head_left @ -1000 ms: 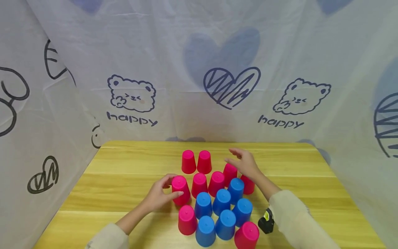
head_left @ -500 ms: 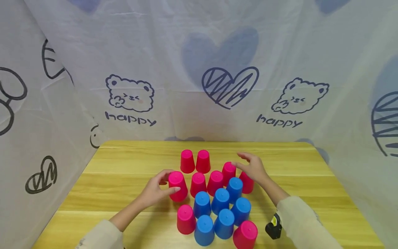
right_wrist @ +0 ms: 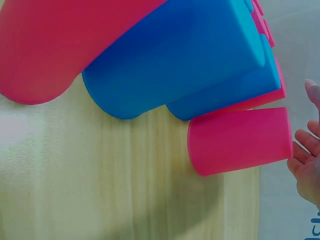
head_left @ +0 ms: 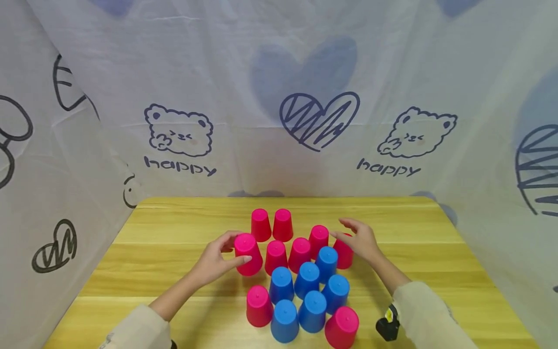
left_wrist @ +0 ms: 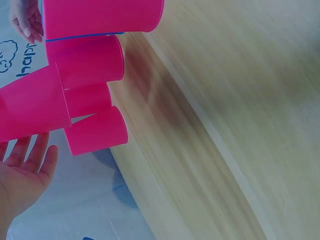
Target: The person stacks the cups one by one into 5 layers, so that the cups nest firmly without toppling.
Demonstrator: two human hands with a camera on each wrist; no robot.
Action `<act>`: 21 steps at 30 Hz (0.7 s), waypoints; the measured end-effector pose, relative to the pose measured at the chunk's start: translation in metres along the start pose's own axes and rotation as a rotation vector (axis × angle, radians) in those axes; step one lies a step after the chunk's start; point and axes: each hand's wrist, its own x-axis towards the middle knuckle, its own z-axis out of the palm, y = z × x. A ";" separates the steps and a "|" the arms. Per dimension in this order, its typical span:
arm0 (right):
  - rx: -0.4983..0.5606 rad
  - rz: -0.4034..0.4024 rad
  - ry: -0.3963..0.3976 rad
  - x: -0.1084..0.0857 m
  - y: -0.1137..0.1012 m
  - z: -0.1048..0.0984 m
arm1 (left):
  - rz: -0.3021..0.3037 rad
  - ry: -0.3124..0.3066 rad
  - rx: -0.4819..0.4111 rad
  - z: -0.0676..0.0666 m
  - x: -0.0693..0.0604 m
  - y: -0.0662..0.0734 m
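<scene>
My left hand [head_left: 214, 261] grips a pink cup [head_left: 246, 253], upside down, between thumb and fingers. In the left wrist view the rim of that cup [left_wrist: 35, 107] sits farther from the tabletop than its neighbours' rims, so it is lifted. On the right, my right hand [head_left: 364, 241] hovers with loosely bent fingers by the top of another pink cup [head_left: 343, 257]. The right wrist view has those fingers [right_wrist: 304, 155] beside that cup's closed end [right_wrist: 240, 142]; whether they touch it, I cannot tell. Several blue cups [head_left: 309, 278] stand upside down between the hands.
Two pink cups [head_left: 260, 225] stand at the back of the wooden table [head_left: 174, 228]. More pink ones stand mid-row, and one is at each front corner [head_left: 259, 306] [head_left: 342, 327] of the group. A printed cloth [head_left: 244, 145] hangs behind the table.
My left hand has moved away from me, toward the back of the table, carrying the pink cup. My right hand has shifted right, over the rightmost pink cup. The other cups stay put.
</scene>
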 end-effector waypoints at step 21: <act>0.088 0.065 0.009 -0.015 0.025 0.003 | -0.028 0.111 0.005 -0.003 0.019 0.015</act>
